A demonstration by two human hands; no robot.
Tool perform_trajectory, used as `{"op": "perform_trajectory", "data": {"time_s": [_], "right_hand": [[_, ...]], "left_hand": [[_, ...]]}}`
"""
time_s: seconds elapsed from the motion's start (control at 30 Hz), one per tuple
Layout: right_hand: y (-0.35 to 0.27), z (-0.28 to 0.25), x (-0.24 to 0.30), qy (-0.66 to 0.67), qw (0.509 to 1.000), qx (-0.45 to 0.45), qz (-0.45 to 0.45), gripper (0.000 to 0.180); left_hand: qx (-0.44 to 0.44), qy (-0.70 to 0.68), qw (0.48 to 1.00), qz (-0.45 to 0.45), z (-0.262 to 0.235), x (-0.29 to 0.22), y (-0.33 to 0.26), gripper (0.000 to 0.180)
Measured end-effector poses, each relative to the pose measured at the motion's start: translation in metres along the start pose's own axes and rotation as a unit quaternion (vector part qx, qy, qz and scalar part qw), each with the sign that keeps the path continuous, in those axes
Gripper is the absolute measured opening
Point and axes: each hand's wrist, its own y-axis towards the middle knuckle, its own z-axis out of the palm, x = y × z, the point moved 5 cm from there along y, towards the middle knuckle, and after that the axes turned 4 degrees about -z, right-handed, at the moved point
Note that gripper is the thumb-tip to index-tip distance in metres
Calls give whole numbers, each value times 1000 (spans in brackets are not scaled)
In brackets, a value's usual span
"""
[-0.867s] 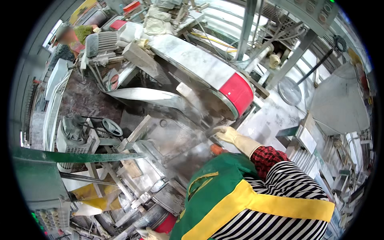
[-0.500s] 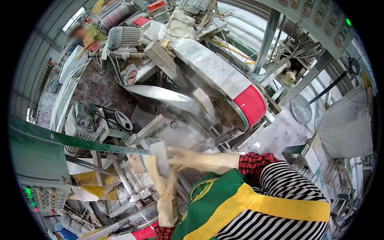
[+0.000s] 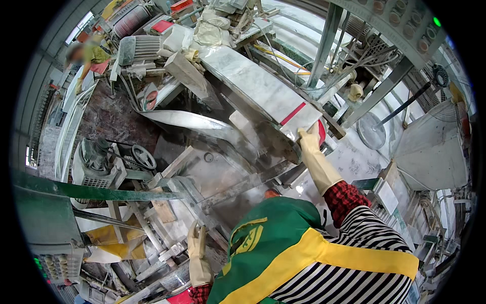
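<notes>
A pale, marbled stone tile (image 3: pixel 305 117) lies at the near end of a red conveyor belt (image 3: pixel 292 114), with a narrow strip of the belt showing behind it. My right hand (image 3: pixel 310 139), in a cream rubber glove, is closed on the tile's near edge, arm stretched forward. Farther along the belt lie more pale stone slabs (image 3: pixel 243 73). Low and to the left, my gloved left hand (image 3: pixel 197 245) holds nothing, its fingers extended upward beside a metal frame.
A green metal arm (image 3: pixel 101 188) juts in from the left near a control box (image 3: pixel 58 261). A motor with a pulley (image 3: pixel 96 157) stands beyond it. Another person (image 3: pixel 91 55) works at the far left. Overhead at right hangs a button panel (image 3: pixel 402 23).
The pale tile, held before me between both hands, now lies on the belt's end. My right hand has reached forward and right with it; my left hand has dropped lower, off the tile.
</notes>
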Motion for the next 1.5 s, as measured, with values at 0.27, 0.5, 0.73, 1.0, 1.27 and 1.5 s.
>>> {"op": "perform_trajectory", "data": {"time_s": [0.27, 0.5, 0.73, 1.0, 1.27, 1.5], "right_hand": [[17, 12, 7, -81, 996, -29, 39, 87], [25, 14, -9, -43, 999, -27, -15, 75], [12, 16, 33, -186, 980, 47, 59, 91], [14, 12, 19, -36, 990, 98, 93, 77], [11, 17, 3, -11, 995, 90, 36, 85], [37, 6, -27, -28, 984, 172, 40, 72]], "left_hand": [[-4, 70, 981, -182, -18, 139, -32, 57], [151, 240, 959, 4, 25, 111, -56, 56], [155, 215, 964, -8, 55, 77, -38, 55], [136, 180, 971, -83, 77, 64, -36, 55], [111, 149, 974, -128, 95, 60, -42, 57], [97, 121, 978, -139, 128, 70, -24, 52]]}}
